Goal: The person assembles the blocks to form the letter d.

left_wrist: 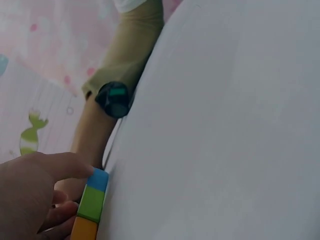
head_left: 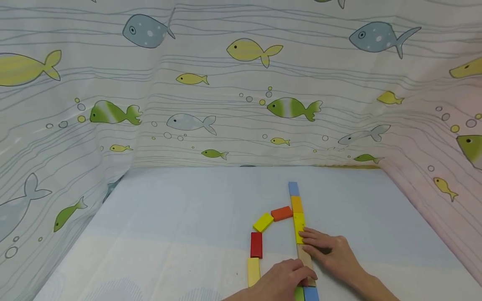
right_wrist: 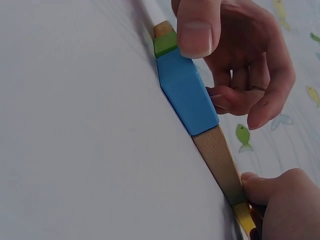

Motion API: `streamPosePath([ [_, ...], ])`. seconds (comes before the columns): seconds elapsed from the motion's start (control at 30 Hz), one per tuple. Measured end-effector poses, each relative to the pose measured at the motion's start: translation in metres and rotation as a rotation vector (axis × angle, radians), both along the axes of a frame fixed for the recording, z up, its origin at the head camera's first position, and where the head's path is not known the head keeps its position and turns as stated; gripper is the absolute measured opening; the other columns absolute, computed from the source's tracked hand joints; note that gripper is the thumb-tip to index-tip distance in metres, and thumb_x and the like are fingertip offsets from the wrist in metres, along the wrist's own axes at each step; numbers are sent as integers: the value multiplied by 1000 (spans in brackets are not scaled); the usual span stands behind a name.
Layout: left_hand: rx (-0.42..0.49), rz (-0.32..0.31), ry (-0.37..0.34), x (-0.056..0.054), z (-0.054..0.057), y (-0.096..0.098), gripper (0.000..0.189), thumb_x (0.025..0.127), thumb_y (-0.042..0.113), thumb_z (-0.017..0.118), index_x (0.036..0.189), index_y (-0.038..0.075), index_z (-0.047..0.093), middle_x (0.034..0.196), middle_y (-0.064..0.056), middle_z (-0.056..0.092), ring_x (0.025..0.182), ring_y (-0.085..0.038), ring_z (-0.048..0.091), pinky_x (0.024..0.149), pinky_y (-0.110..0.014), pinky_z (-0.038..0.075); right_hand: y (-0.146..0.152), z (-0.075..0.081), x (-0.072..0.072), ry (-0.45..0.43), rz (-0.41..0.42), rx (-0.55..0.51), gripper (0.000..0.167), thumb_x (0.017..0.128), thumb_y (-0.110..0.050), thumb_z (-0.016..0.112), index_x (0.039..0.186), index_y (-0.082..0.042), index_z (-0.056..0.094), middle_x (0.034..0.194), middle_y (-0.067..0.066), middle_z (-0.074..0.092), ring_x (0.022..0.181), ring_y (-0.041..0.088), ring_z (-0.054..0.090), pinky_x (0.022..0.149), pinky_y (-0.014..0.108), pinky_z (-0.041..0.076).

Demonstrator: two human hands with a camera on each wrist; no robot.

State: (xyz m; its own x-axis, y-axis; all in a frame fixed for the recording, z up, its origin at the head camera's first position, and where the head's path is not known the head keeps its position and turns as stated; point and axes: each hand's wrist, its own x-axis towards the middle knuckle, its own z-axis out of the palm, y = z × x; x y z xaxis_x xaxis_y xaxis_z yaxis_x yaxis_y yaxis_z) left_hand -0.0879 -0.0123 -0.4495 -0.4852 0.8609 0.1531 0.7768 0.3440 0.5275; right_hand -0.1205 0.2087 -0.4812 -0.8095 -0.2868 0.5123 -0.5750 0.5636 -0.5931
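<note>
My left hand (head_left: 284, 278) reaches over the near end of a straight row of blocks. A thumb or finger lies at the near edge of the blue block (right_wrist: 186, 92), with another fingertip behind it, pinching it. My right hand (head_left: 333, 253) rests its fairly straight fingers on the yellow block (head_left: 299, 221), with the thumb beside the plain wooden block (head_left: 304, 256). A green block (head_left: 299, 294) sits left of the blue one, partly under my left hand. In the left wrist view, a fingertip touches a blue block (left_wrist: 99, 180) beside green and orange blocks.
Farther along the row come an orange block (head_left: 296, 204) and a blue one (head_left: 293, 188). An orange-red (head_left: 281, 213), a yellow (head_left: 263, 222), a red (head_left: 256, 245) and a pale yellow block (head_left: 253, 271) curve off leftward. A fish-print curtain (head_left: 226, 138) surrounds the white table (head_left: 169, 217).
</note>
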Motion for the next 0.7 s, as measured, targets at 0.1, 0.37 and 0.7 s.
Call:
streamPosePath([
  [0.1, 3, 1, -12, 0, -1, -1, 51, 87, 39, 76, 130, 16, 58, 101, 10, 59, 87, 9, 48, 83, 0, 36, -1, 0, 2, -4, -3, 5, 31, 80, -19, 84, 110, -19, 79, 110, -8, 75, 108, 15, 71, 93, 3, 43],
  [0.37, 15, 10, -6, 0, -1, 0, 47, 89, 39, 73, 129, 16, 60, 101, 10, 60, 88, 8, 49, 84, 0, 37, 1, -1, 3, 82, 19, 9, 32, 78, -14, 85, 109, -16, 79, 115, -2, 74, 107, 15, 71, 93, 5, 44],
  [0.7, 9, 144, -1, 0, 9, -9, 33, 98, 42, 61, 125, 24, 63, 106, 15, 61, 95, 4, 51, 87, -8, 44, 3, 4, -2, 250, 13, -55, 35, 71, 5, 84, 104, -9, 80, 108, 4, 76, 103, 12, 72, 93, 8, 47],
])
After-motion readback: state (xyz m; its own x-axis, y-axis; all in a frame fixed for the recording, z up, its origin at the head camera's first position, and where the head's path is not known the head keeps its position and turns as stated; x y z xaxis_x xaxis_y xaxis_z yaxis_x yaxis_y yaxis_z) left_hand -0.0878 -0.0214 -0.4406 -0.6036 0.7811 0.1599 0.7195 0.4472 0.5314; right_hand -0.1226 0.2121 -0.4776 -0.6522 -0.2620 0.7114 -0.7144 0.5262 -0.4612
